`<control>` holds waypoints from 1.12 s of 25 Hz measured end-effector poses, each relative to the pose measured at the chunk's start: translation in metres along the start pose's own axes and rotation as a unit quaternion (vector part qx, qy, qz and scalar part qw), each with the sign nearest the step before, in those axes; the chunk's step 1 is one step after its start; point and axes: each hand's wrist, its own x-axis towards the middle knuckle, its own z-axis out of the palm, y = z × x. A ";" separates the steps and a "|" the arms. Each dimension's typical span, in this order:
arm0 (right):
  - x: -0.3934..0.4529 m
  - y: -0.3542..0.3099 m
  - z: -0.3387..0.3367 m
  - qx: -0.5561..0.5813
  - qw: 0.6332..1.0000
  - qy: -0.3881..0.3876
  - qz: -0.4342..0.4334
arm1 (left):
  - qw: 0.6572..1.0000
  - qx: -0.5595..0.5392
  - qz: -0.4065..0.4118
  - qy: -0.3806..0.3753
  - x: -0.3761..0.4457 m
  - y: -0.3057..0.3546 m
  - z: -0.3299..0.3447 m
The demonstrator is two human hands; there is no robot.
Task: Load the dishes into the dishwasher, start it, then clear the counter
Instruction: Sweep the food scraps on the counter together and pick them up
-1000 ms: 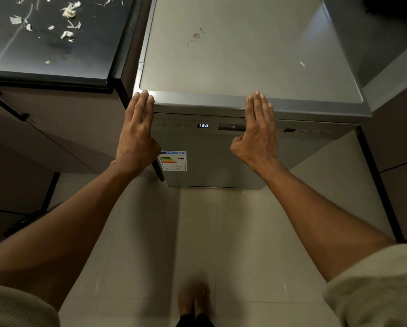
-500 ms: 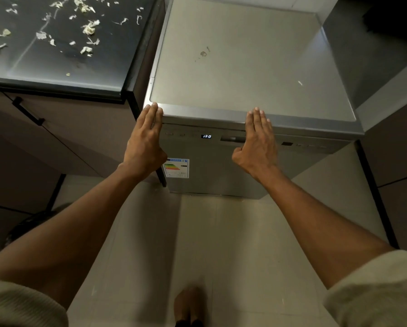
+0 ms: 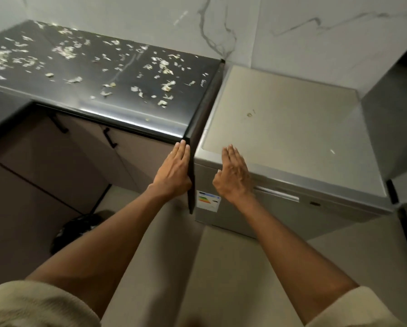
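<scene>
The silver dishwasher [image 3: 292,128] stands with its door closed, right of the black counter [image 3: 98,74]. The counter top is strewn with several pale food scraps [image 3: 162,67]. My left hand [image 3: 174,171] is flat with straight fingers in front of the counter's right corner, by the dark side panel. My right hand [image 3: 233,173] is blurred, fingers straight, over the dishwasher's front left top edge. Neither hand holds anything.
A dark round bin [image 3: 77,230] sits on the floor under the counter cabinets. Cabinet doors with black handles [image 3: 109,138] are at the left. A marble wall [image 3: 221,27] rises behind. A grey unit [image 3: 391,128] stands right of the dishwasher.
The view has swung left and up, showing more of the counter. Both hands have left the dishwasher's front edge and shifted left; my left hand is now at the counter's corner.
</scene>
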 end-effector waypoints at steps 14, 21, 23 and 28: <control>0.104 -0.131 0.040 0.016 0.997 -0.071 -0.037 | 0.998 -0.019 -0.050 -0.016 0.061 -0.140 -0.061; 0.159 -0.165 0.070 -0.021 0.990 -0.136 0.012 | 0.996 -0.010 -0.049 -0.076 0.104 -0.212 -0.070; 0.167 -0.171 0.080 -0.037 0.989 -0.138 0.023 | 0.996 -0.009 -0.050 -0.077 0.111 -0.232 -0.069; 0.183 -0.185 0.108 -0.054 0.995 -0.082 0.036 | 0.998 -0.011 -0.015 -0.061 0.119 -0.259 -0.058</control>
